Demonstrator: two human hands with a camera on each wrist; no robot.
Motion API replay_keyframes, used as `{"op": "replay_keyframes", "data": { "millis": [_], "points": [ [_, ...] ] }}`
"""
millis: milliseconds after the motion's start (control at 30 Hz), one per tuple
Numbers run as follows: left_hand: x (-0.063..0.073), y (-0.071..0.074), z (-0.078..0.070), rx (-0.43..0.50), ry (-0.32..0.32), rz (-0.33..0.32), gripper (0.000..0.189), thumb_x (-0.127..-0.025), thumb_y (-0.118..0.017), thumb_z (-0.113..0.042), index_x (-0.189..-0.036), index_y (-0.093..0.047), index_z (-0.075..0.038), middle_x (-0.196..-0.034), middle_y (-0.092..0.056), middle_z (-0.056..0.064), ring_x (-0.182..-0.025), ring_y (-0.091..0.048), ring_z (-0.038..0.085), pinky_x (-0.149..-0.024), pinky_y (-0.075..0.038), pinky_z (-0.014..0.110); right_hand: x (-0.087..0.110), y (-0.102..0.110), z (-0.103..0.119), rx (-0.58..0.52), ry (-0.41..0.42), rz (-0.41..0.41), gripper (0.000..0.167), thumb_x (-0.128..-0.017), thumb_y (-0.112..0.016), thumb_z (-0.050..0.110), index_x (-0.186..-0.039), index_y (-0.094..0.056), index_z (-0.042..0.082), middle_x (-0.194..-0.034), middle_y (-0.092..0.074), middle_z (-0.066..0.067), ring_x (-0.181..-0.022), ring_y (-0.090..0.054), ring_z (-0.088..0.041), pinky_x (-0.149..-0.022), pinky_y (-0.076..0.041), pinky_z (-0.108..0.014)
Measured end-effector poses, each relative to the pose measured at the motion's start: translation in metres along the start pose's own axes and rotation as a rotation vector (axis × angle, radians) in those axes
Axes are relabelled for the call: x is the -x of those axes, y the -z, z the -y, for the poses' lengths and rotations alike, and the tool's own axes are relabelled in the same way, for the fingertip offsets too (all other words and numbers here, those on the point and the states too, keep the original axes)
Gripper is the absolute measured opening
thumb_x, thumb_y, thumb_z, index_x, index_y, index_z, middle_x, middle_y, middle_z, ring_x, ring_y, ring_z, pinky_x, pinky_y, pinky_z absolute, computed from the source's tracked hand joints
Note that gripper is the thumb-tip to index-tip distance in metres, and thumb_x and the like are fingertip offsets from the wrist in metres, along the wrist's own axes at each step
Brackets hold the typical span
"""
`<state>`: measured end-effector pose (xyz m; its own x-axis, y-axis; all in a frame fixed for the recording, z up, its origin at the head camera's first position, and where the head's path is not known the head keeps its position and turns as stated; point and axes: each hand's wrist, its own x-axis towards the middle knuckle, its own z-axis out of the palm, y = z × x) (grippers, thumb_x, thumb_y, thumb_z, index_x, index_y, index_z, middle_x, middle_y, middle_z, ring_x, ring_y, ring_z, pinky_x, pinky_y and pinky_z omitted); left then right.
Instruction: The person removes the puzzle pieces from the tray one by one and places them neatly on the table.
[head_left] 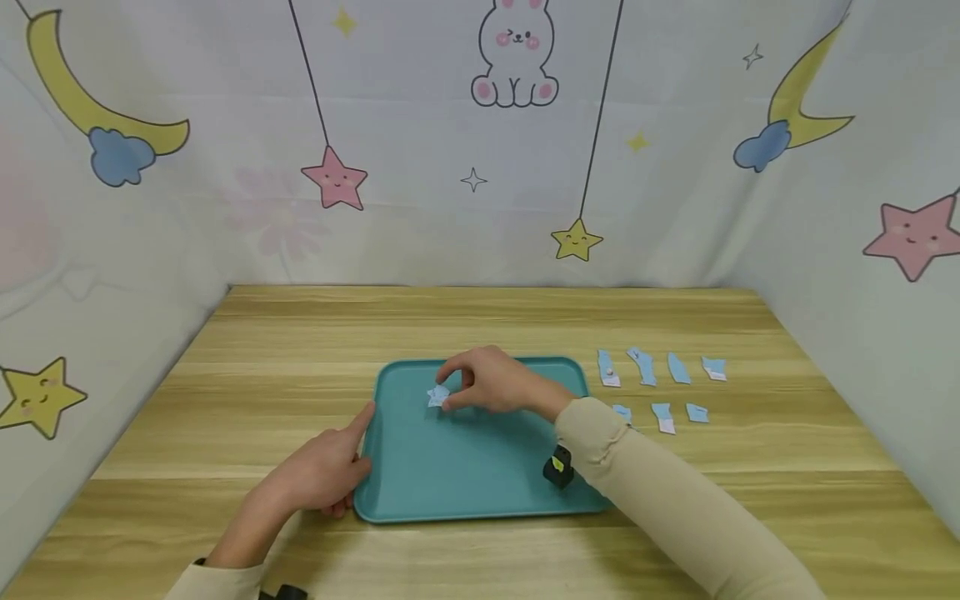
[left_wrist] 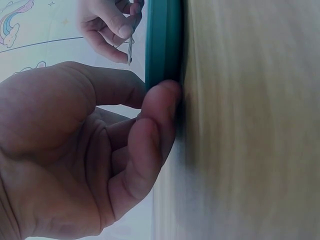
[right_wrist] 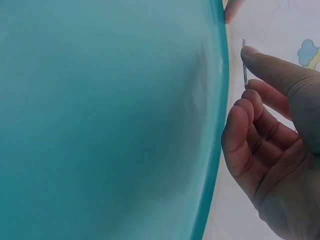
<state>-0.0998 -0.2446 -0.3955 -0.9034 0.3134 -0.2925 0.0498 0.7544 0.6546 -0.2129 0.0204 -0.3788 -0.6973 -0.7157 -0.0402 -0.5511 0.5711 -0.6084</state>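
My right hand [head_left: 495,382] reaches over the teal tray [head_left: 465,475] and pinches a small light-blue piece with a jagged outline [head_left: 437,396] near the tray's far left part. Seen edge-on in the right wrist view, the thin flat piece [right_wrist: 245,65] stands between thumb and finger, raised off the tray. My left hand [head_left: 318,471] holds the tray's left edge, its index finger stretched along the rim. In the left wrist view, the thumb and curled fingers [left_wrist: 145,155] meet that tray edge [left_wrist: 164,45] just above the table.
Right of the tray, several light-blue pieces [head_left: 678,368] lie on the wooden table [head_left: 780,450] in two loose rows, some with pinkish-white parts. One piece [head_left: 622,413] is partly covered by the right sleeve [head_left: 675,500]. A printed cloth [head_left: 420,233] rises behind the table.
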Motion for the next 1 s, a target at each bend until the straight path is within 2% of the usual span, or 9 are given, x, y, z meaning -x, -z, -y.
{"op": "replay_keyframes", "data": {
  "millis": [700, 1000],
  "points": [
    [-0.002, 0.000, 0.002, 0.000, 0.005, 0.007, 0.081, -0.101, -0.050, -0.005, -0.167, -0.006, 0.006, -0.060, -0.063, 0.006, -0.044, -0.060, 0.020, -0.045, -0.052, 0.036, 0.025, 0.010, -0.011, 0.034, 0.026, -0.018, 0.033, -0.095, -0.080, 0.027, -0.125, -0.076, 0.014, -0.066, -0.054, 0.006, -0.059, -0.046, -0.006, -0.059, -0.039, -0.023],
    [-0.002, 0.000, 0.002, 0.004, -0.001, 0.009, 0.080, -0.101, -0.050, -0.004, -0.167, -0.005, 0.006, -0.060, -0.063, 0.006, -0.044, -0.060, 0.020, -0.046, -0.052, 0.036, 0.038, 0.015, -0.015, 0.016, 0.007, -0.028, 0.033, -0.095, -0.081, 0.028, -0.124, -0.076, 0.015, -0.068, -0.055, 0.006, -0.061, -0.047, -0.007, -0.060, -0.040, -0.023]
  ]
}}
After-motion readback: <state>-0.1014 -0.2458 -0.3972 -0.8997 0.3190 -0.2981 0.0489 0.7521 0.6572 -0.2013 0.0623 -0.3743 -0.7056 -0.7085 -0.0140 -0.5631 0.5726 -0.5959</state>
